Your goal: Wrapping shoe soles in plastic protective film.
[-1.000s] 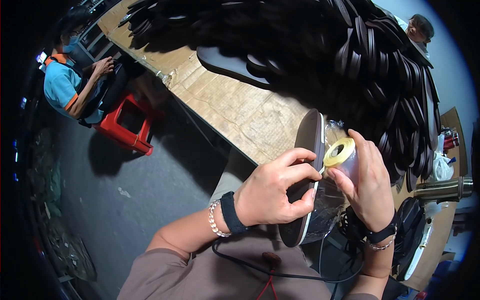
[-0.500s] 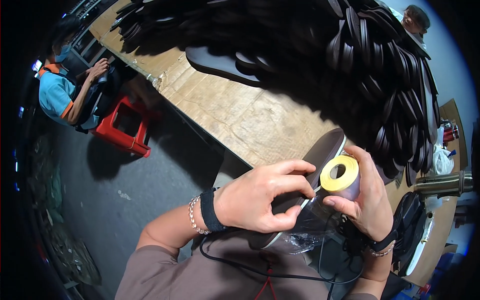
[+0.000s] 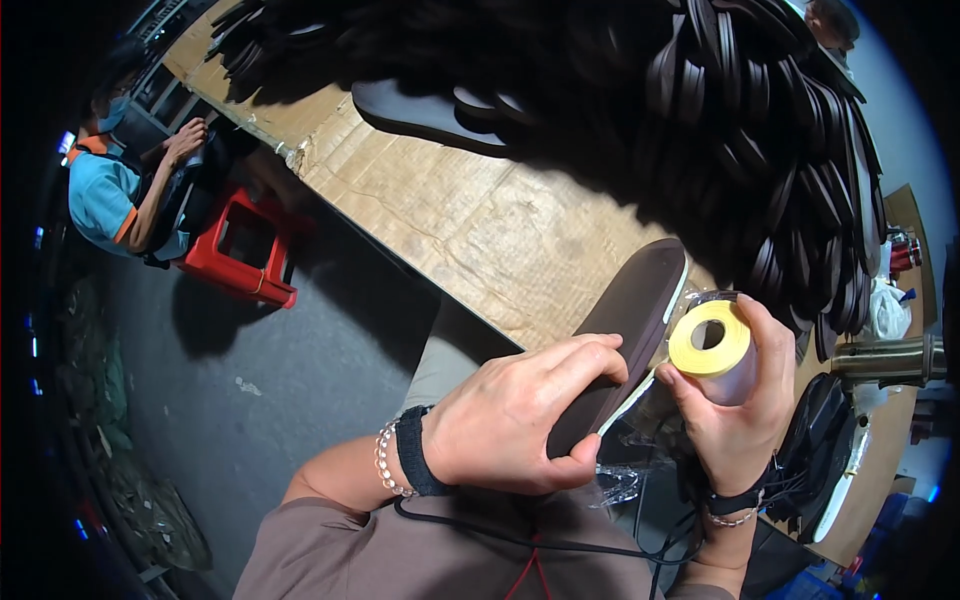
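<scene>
1 head-worn fisheye view looks steeply down, close over the workbench [image 3: 480, 230].

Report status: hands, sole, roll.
Left hand grips dark shoe sole, fingers on top. Right hand holds yellow label roll beside sole's edge. Pile of dark soles behind, apart.

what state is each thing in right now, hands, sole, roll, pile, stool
left hand: closed around the dark sole, fingers on its upper face
right hand: gripping the yellow roll
dark sole: held up off the bench, tilted, pale edge showing
yellow roll: upright in the hand, hollow core facing the camera
pile of dark soles: heaped on the bench
wooden bench: partly bare
red stool: standing on the floor, nobody on it
</scene>
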The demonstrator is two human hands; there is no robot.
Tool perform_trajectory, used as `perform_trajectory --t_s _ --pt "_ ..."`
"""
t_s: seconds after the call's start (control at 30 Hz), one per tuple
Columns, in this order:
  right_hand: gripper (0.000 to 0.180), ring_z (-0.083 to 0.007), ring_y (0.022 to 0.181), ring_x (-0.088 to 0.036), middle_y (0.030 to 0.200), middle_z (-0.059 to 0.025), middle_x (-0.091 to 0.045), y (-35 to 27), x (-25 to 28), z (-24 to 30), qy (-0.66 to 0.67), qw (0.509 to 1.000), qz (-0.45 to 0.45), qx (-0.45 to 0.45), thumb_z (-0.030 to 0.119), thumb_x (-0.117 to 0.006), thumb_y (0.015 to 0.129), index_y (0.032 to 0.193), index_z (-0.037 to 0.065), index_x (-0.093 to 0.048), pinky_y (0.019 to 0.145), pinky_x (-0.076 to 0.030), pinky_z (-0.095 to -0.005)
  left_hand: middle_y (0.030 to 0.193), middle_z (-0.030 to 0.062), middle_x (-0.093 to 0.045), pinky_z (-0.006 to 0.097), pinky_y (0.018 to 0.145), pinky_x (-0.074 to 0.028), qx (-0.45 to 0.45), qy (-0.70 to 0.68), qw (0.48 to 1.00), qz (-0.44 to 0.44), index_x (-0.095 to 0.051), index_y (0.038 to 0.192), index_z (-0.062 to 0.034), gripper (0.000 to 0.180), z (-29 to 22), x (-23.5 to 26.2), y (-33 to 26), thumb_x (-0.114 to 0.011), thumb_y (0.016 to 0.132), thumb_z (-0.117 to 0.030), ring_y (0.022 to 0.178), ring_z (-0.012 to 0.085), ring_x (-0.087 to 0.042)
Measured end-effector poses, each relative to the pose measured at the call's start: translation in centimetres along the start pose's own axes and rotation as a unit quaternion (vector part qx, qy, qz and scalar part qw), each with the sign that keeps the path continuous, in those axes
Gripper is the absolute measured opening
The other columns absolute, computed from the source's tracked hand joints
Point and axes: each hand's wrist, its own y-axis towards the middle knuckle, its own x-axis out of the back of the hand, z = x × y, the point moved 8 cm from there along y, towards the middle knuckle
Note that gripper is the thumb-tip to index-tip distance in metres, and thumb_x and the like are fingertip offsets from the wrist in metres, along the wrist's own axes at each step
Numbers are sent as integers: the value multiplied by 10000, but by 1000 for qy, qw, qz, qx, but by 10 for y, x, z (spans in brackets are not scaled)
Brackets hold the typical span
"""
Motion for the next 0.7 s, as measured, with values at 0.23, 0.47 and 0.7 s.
perform_trajectory --t_s 0.23,0.47,0.7 --pt "820 -361 1031 -666 1172 -182 -624 -4 -9 4 -19 1000 -5 13 166 -984 643 1361 40 -607 852 -570 -430 1382 268 -633 403 982 -569 9 7 1000 6 -585 1220 -32 519 0 -2 0 -759 760 -197 1170 399 -695" --pt "809 -366 1028 -662 1172 -184 -618 -4 -11 7 -27 1000 -1 12 179 -977 655 1358 36 -605 857 -567 -439 1384 266 -634 406 948 -583 -3 19 1000 -1 -577 1216 -38 506 -1 -2 -1 -750 796 -260 1130 403 -707" --pt "796 -378 1048 -650 1181 -190 -606 -6 -10 9 -44 999 12 -1 156 -959 677 1371 33 -588 874 -560 -442 1384 273 -631 418 943 -583 -2 25 1000 -3 -572 1215 -38 495 -1 -3 -1 -740 810 -270 1125 411 -705"
